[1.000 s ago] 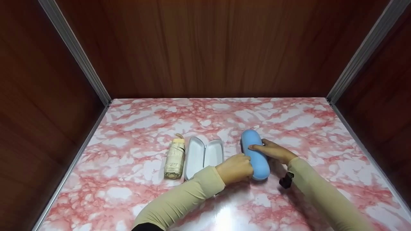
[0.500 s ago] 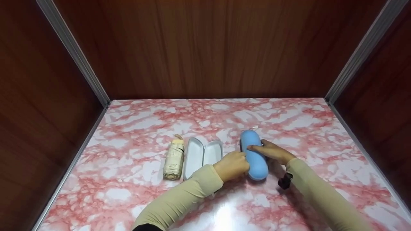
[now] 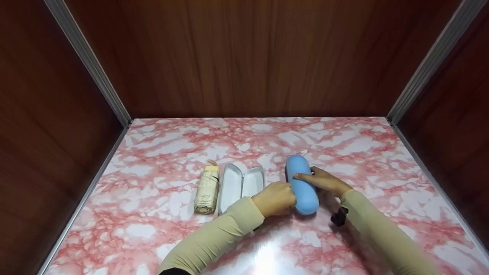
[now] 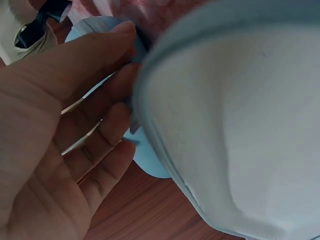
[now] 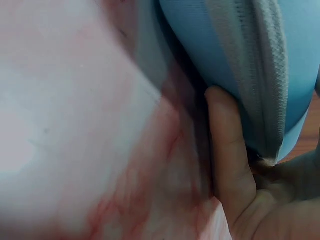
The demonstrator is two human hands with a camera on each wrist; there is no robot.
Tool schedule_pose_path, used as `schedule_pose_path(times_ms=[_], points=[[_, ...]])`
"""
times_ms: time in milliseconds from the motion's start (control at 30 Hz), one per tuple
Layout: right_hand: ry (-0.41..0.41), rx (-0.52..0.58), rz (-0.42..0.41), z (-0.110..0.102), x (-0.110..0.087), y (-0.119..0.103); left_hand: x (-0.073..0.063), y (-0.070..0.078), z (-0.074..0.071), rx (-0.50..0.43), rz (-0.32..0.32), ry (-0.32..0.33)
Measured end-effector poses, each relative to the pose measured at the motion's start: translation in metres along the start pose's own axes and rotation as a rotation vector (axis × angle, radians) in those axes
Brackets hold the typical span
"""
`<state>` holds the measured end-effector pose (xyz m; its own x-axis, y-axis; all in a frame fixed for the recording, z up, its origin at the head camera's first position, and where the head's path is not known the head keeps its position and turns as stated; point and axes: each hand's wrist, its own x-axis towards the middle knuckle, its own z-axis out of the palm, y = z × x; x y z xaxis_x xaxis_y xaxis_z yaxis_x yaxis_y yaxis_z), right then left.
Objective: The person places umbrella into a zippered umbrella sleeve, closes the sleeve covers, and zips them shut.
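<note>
A blue oblong zippered case (image 3: 305, 194) lies on the table, right of the middle in the head view. My right hand (image 3: 324, 181) grips its right side, thumb on top. In the right wrist view, a finger lies along the case's lower side by the grey zipper (image 5: 250, 75). My left hand (image 3: 276, 199) has curled fingers at the case's left edge. In the left wrist view, the thumb and fingers pinch at the edge, and a small grey tab shows near the fingertips; what exactly they pinch is partly hidden.
Left of my left hand lies an open glasses case (image 3: 231, 183) with a pale lining, partly covered by my forearm. Beside it is a folded beige umbrella (image 3: 207, 191). Dark wooden panels (image 3: 244, 57) enclose the pink marbled table (image 3: 153, 229) at the back and sides.
My left hand has shifted very slightly left along with the view. Both hands stay at the blue case, which still looks closed from above.
</note>
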<state>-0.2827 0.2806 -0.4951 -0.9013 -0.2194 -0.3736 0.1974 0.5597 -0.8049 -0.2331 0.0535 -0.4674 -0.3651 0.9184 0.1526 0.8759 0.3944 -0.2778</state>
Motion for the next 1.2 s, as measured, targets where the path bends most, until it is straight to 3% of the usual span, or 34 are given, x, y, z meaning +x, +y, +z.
schedule_pose_path(times_ms=[233, 500, 800, 1200], points=[[0.013, -0.036, 0.021, 0.0, 0.001, 0.002, -0.002, -0.002, -0.005, -0.09, 0.032, -0.009], [0.018, -0.066, 0.034, 0.0, 0.001, 0.002, -0.01, -0.008, -0.008, -0.181, 0.086, 0.042], [0.019, -0.038, 0.03, 0.002, 0.0, 0.006, -0.032, -0.016, -0.016, -0.339, 0.014, 0.063], [-0.002, 0.059, 0.012, 0.003, -0.001, 0.008, -0.066, -0.038, -0.023, -0.38, -0.121, 0.077]])
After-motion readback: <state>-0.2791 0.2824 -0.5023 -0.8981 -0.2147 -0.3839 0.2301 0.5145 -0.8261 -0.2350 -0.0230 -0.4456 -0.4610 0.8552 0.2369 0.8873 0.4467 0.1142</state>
